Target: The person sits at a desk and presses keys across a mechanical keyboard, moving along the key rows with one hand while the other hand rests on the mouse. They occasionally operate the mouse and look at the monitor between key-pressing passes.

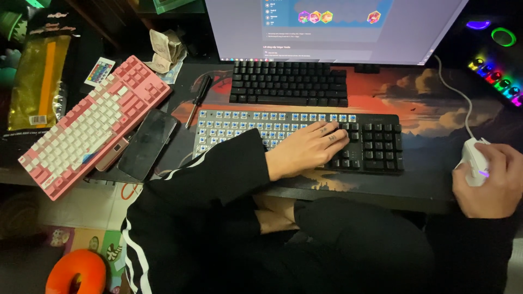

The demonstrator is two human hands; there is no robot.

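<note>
My left hand lies flat, fingers together, on a keyboard at the desk's front. Most of that keyboard's keycaps are off on the left, showing blue switches; black keycaps remain on the right. My right hand grips a white mouse with a white cable at the right edge of the desk. Both arms wear black sleeves with white stripes.
A second black keyboard sits behind, under a lit monitor. A pink and white keyboard lies angled at left, with a dark phone, a screwdriver and a small remote nearby. Coloured lights glow at right.
</note>
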